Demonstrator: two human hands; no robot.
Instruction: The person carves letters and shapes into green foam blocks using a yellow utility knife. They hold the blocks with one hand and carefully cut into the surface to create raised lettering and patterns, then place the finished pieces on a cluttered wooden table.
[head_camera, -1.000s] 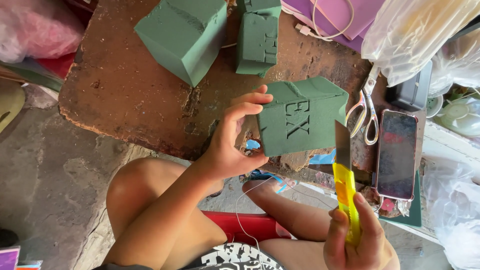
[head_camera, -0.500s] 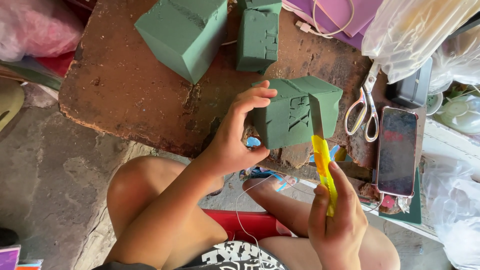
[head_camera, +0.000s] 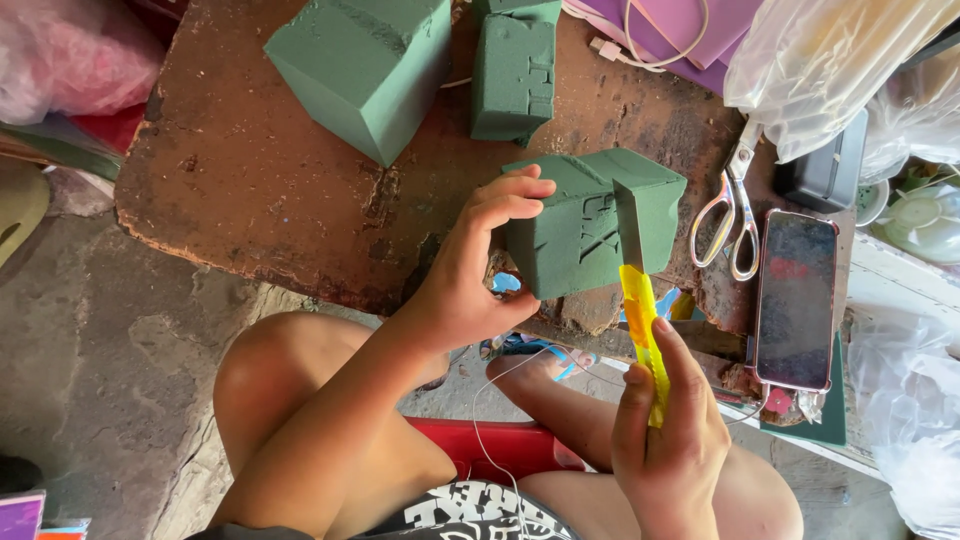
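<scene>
Left hand (head_camera: 470, 265) is gripping a green foam block (head_camera: 585, 225) at frame centre, fingers curled over its top-left corner, thumb underneath — block is hovering at the near edge of a worn brown table (head_camera: 250, 180). Right hand (head_camera: 670, 440), lower centre-right, is closing tight round the yellow handle of a knife (head_camera: 640, 310); the blade is sitting in a vertical cut in the block's front face. Embossed lettering is showing on that face, left of the blade.

Table's near edge is running ragged and chipped from centre-left towards the lower right. Bare tabletop is lying open left of the held block; the right side is crowded. A large green foam block (head_camera: 360, 65) is sitting top centre-left, a smaller foam piece (head_camera: 513, 70) just beside it. Scissors (head_camera: 730, 210) are lying right of the held block, a dark phone (head_camera: 795, 300) beside them near the table's right edge. Clear plastic bags (head_camera: 830, 60) are filling the upper right — purple sheet (head_camera: 665, 35) under a pale cable at top.
</scene>
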